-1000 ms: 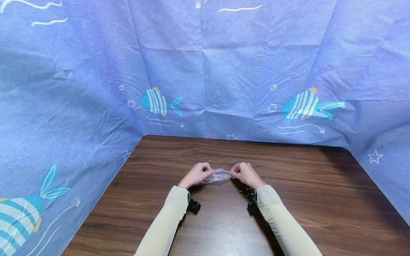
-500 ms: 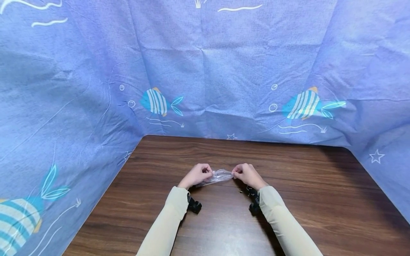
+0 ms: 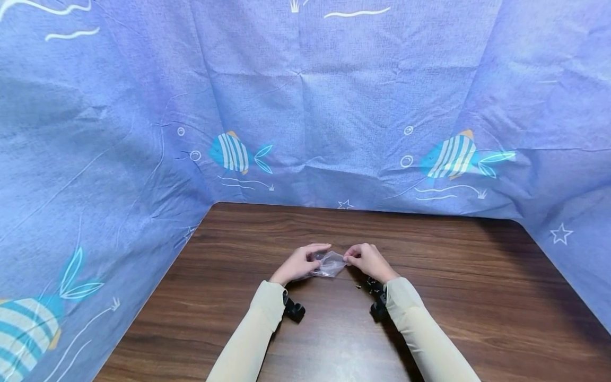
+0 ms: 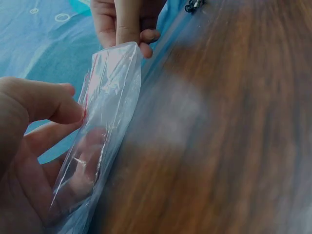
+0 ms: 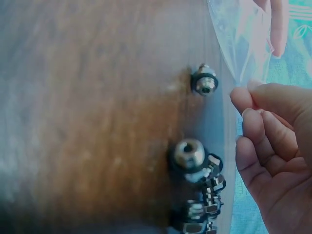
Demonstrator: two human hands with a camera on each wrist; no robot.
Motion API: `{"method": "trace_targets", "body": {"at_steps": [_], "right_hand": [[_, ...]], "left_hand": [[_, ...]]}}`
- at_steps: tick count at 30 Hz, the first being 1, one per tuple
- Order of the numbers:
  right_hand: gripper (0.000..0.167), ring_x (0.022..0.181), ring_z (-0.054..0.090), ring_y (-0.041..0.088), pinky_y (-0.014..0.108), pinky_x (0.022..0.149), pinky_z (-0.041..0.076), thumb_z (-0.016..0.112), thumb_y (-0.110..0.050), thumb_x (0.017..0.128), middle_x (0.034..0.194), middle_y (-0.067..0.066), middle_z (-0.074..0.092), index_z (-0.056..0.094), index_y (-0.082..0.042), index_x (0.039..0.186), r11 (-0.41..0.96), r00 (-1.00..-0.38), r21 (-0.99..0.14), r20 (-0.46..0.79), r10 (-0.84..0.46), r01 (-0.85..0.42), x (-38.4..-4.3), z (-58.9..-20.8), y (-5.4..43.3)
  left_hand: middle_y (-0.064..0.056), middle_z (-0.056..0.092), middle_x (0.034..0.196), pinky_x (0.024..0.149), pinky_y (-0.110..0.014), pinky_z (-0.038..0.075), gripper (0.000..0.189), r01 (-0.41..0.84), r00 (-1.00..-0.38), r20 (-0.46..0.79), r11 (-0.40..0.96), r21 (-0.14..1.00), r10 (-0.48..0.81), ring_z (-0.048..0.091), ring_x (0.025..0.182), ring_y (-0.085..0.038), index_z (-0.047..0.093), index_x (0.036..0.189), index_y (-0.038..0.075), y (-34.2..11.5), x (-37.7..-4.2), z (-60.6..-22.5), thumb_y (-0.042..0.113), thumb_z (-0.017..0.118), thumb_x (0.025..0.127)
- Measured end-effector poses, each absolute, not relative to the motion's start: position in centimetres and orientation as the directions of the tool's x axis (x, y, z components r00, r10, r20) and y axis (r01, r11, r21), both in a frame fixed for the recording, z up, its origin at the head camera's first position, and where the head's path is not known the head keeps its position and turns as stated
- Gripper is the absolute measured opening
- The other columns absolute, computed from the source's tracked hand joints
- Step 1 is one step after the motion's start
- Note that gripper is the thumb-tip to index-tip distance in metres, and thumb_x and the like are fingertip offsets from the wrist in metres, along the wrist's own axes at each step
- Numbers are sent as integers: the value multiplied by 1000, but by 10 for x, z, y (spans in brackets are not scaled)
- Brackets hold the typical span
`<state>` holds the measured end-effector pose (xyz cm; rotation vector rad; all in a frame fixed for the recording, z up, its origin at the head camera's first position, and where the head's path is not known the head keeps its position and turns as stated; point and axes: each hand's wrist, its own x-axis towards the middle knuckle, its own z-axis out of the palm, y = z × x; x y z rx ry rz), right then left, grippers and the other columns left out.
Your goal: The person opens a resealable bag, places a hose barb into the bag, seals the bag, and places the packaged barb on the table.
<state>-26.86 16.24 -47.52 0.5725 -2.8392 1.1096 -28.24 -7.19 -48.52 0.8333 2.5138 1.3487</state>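
Note:
A clear plastic zip bag with a red line along one edge is stretched between my two hands above the table. My left hand holds its left part; in the left wrist view the thumb lies on the red-lined edge and fingers show through the plastic behind it. At the other end, my right hand pinches a corner of the bag between thumb and forefinger. Below the right hand, several small metal fittings with black rings lie on the table, one metal fitting apart from the group.
The dark wood-grain table stretches out around both hands. A blue curtain printed with fish stands behind and at the sides. Black wrist cameras hang under both sleeves, the right wrist camera close to the fittings.
My left hand has shifted a little to the right and its fingers have spread from a pinch to stretch along the bag. The bag has bunched shorter. My right hand has barely moved.

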Motion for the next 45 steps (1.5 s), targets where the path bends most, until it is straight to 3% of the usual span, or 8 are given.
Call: {"method": "trace_targets", "body": {"at_steps": [4,10,13,32,38,45], "right_hand": [[8,68,58,4,23,66,47,68,-11,88,76,0,71,73,-8,83,676,-929,-646,165,-330,-355,-269,-476,163],[7,70,60,5,24,68,48,68,-12,88,78,0,72,73,-8,85,677,-923,-638,161,-349,-367,-271,-474,163],[7,70,59,6,24,69,47,68,-12,88,79,0,72,73,-8,86,674,-921,-641,151,-359,-367,-270,-472,164],[14,85,67,15,33,78,52,69,-13,87,90,3,74,74,-3,95,673,-849,-553,133,-511,-491,-272,-457,200],[10,80,63,8,28,74,51,71,-12,85,86,0,72,74,-4,91,684,-820,-515,69,-569,-518,-272,-450,216],[8,71,58,1,22,67,48,75,-16,81,78,-4,70,72,-8,82,730,-830,-494,-29,-556,-472,-268,-448,232]], "left_hand": [[-9,62,115,50,-21,39,50,346,-833,39,466,814,552,43,54,-8,55,138,19,-69,-280,-484,5,54,90],[-6,58,131,65,-22,42,45,387,-825,70,470,794,561,49,76,-9,54,138,19,-67,-281,-487,26,61,94],[-4,59,128,63,-22,42,52,387,-830,82,462,798,552,48,74,-10,55,138,18,-65,-279,-490,33,67,90],[-5,64,107,56,-20,39,56,376,-849,108,448,811,518,45,62,-5,59,134,17,-62,-278,-498,29,77,82],[-5,64,108,55,-20,39,58,370,-849,101,449,813,518,45,62,-5,59,134,17,-62,-278,-497,28,78,81],[-6,64,110,56,-20,39,57,372,-850,109,441,817,515,46,62,-6,60,133,15,-62,-277,-498,27,79,80]]}}
